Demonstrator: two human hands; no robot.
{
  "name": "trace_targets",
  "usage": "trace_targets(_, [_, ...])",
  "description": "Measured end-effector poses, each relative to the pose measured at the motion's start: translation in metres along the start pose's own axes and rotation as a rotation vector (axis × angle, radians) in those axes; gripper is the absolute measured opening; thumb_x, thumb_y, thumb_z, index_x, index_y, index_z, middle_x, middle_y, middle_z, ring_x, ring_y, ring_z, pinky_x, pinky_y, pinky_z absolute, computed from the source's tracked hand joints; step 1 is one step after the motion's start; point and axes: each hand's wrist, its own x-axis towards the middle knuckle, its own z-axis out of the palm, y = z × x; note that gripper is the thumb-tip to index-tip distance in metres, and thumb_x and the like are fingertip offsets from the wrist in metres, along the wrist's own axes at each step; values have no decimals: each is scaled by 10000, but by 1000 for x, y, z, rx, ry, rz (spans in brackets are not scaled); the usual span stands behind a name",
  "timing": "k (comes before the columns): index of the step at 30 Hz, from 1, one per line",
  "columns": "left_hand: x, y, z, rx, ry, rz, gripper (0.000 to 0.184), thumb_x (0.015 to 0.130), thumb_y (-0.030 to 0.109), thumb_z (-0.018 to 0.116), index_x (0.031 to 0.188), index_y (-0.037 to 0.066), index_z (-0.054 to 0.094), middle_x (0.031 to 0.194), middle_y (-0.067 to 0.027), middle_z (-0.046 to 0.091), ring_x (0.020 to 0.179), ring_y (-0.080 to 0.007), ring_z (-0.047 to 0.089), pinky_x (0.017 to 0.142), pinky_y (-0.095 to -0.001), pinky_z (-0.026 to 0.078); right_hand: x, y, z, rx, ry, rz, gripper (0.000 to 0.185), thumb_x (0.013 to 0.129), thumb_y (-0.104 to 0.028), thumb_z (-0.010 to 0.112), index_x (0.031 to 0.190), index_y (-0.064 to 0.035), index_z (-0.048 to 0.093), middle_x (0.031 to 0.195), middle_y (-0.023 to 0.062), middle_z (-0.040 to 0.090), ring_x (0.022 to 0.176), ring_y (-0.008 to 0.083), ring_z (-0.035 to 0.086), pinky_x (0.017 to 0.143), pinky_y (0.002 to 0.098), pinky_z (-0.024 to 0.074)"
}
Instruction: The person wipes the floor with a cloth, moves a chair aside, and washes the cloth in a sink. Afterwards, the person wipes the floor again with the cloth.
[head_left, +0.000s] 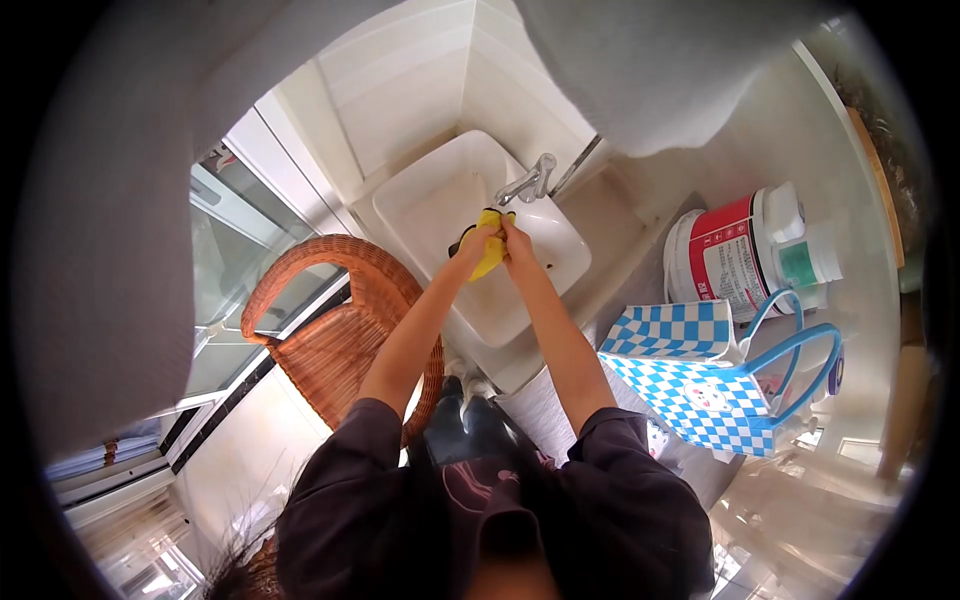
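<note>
Over the white sink (pixel 400 205), both of my hands grip a crumpled yellow cloth (pixel 490 262) with dark edging. My left hand (pixel 478 243) is closed around its left side, and my right hand (pixel 517 240) pinches it from the right. The hands almost touch each other. Just above them is the chrome faucet (pixel 530 182), its spout pointing at the cloth. I cannot make out whether water is running. A small dark piece (pixel 456 247) sticks out beside my left hand; what it belongs to is unclear.
A brown wicker chair (pixel 345 345) stands close on the left, by a glass door (pixel 225 270). To the right are a blue-and-white checkered bag (pixel 690 395), a large white bucket with a red label (pixel 722 250) and a container with a green label (pixel 808 262). Pale blurred fabric hangs above.
</note>
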Motion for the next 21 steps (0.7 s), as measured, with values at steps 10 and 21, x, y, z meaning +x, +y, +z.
trace_targets(10, [-15, -10, -36, -960, 226, 51, 433, 896, 351, 458, 1182, 29, 407, 1221, -129, 464, 1126, -309, 460, 928, -437, 416, 28, -20, -24, 914, 11, 40, 316, 940, -189, 289, 1132, -21, 476, 1164, 113, 523, 1053, 278, 526, 901, 407, 442])
trace_targets(21, [0, 10, -9, -858, 86, 71, 289, 890, 278, 452, 1029, 39, 537, 1010, -119, 593, 905, -252, 589, 833, -391, 483, -64, 22, 16, 69, -73, -119, 318, 860, -127, 523, 1160, -23, 512, 1125, 109, 529, 1012, 215, 533, 901, 346, 420])
